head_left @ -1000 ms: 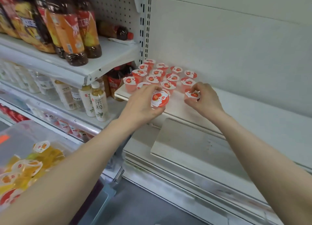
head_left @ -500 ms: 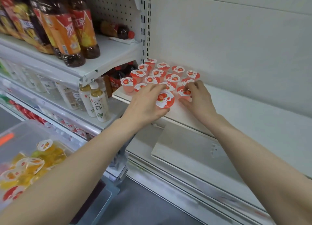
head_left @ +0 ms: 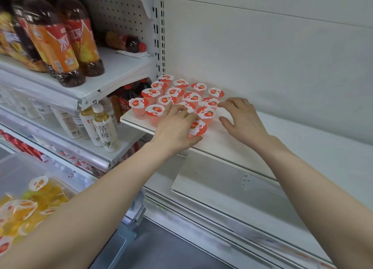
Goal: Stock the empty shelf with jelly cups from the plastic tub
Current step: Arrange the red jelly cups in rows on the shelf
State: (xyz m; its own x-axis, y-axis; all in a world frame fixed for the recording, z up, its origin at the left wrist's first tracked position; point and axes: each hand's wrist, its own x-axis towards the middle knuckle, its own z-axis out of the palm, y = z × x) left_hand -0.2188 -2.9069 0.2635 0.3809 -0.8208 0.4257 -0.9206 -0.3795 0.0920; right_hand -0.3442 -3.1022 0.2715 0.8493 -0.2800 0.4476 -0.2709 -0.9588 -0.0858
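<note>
Several red strawberry jelly cups (head_left: pixel 175 92) stand in rows at the left end of the white shelf (head_left: pixel 282 147). My left hand (head_left: pixel 177 127) grips one red jelly cup (head_left: pixel 198 127) at the shelf's front edge, thumb under it and fingers over it. My right hand (head_left: pixel 240 119) hovers just right of the rows with spread fingers, empty, a fingertip near a cup (head_left: pixel 211 102). The clear plastic tub (head_left: pixel 18 167) sits at lower left, holding yellow, orange and red cups (head_left: pixel 30 204).
Large tea bottles (head_left: pixel 60 42) fill the upper left shelf, with one lying bottle (head_left: pixel 125 41) behind. Small drink bottles (head_left: pixel 105 127) stand on the shelf below. A loose white panel (head_left: pixel 212 180) lies on the lower shelf. The jelly shelf runs bare to the right.
My right hand has let go of the cup it held and drawn back with fingers spread. My left hand still holds its cup, now lower at the shelf's front.
</note>
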